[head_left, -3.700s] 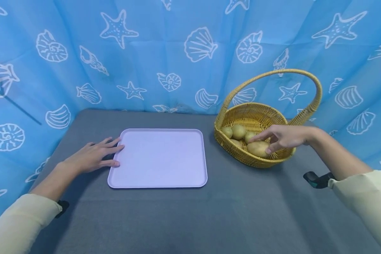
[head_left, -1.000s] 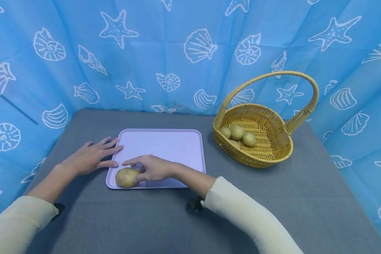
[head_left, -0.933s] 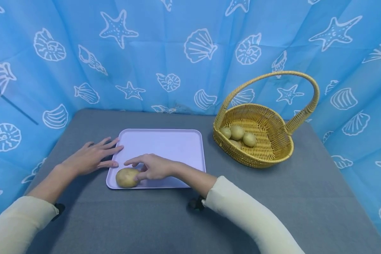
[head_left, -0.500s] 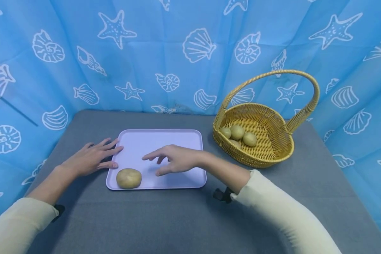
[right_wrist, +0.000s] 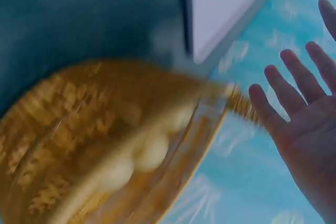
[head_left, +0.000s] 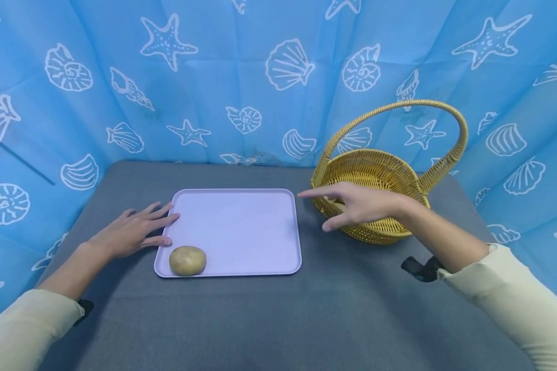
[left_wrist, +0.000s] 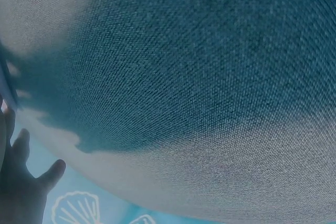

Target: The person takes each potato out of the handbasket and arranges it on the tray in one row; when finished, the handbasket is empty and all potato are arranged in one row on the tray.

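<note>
One potato [head_left: 187,260] lies in the near left corner of a pale lilac tray [head_left: 241,226]. My left hand [head_left: 132,229] rests with spread fingers at the tray's left edge; the left wrist view catches only part of that hand [left_wrist: 23,182]. Over the front left of a wicker basket [head_left: 376,237], my right hand [head_left: 364,203] hovers with fingers extended and holds nothing. In the head view it covers the potatoes inside. Several pale potatoes [right_wrist: 152,151] show, blurred, in the basket in the right wrist view, with the right hand's palm [right_wrist: 310,129] beside them.
A tall arched handle [head_left: 399,104] rises over the basket. Grey cloth [head_left: 260,324] covers the table. Behind it hangs a blue curtain [head_left: 241,77] with white shells and starfish. Dark wrist devices [head_left: 422,269] sit by both cuffs.
The right hand took a potato from the basket, set it in the tray's near left corner, let go, and moved back right to the basket. The left hand stayed at the tray's edge.
</note>
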`<state>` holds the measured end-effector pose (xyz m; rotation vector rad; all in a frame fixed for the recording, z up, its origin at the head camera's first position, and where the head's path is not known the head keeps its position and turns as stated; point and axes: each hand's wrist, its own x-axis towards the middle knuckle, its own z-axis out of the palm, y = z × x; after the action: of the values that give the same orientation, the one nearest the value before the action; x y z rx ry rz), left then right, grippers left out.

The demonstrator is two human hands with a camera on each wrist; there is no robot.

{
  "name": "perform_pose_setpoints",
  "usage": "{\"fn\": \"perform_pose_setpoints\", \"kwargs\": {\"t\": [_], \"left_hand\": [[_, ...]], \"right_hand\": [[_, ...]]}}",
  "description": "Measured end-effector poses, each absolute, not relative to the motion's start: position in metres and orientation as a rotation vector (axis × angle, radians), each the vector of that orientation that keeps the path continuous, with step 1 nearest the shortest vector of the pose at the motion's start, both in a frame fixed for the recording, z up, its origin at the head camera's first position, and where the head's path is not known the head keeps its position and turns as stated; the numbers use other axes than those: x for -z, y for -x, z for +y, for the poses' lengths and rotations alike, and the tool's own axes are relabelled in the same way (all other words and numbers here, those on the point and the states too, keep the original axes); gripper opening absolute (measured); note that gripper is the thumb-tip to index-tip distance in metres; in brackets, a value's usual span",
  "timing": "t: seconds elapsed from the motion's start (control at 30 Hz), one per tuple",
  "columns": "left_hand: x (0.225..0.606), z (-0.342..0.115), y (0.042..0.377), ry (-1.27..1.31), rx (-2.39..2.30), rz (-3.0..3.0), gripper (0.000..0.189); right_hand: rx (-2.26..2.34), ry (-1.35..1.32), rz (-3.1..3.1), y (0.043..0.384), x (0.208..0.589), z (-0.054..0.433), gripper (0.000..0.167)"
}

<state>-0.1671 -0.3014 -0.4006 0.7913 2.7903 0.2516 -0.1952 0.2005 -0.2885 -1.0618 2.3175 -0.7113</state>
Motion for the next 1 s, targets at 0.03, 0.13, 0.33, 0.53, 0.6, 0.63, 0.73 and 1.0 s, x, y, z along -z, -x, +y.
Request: {"fn": "perform_pose_setpoints", "kwargs": {"t": [0.03,0.13,0.33,0.53,0.6,0.63,0.73,1.0], "left_hand": [[0.400,-0.301,0.167,-0.791,-0.254,2.789,0.072],[0.399,-0.301,0.167,-0.774,-0.264,2.780,0.072],[0.398,-0.301,0.168,-0.772,-0.265,2.776,0.072],[0.400,-0.300,0.168,-0.758,-0.265,2.765,0.073],[0.400,-0.300,0.168,-0.750,-0.264,2.763,0.074],[0.400,-0.299,0.168,-0.747,-0.266,2.763,0.075],[0.399,-0.298,0.168,-0.743,-0.268,2.762,0.075],[0.396,-0.298,0.166,-0.754,-0.271,2.765,0.074]], "right_hand": [[0.721,1.040,2.327,0.197,0.287,0.210,0.073],[0.761,0.985,2.340,0.203,0.283,0.238,0.073],[0.862,0.832,2.315,0.221,0.283,0.283,0.078],[0.876,0.533,2.168,0.237,0.288,0.315,0.082],[0.863,0.469,2.139,0.242,0.291,0.323,0.083],[0.868,0.445,2.118,0.244,0.293,0.326,0.083],[0.898,0.401,2.059,0.250,0.298,0.333,0.083],[0.997,0.286,1.957,0.260,0.312,0.334,0.079]]}}
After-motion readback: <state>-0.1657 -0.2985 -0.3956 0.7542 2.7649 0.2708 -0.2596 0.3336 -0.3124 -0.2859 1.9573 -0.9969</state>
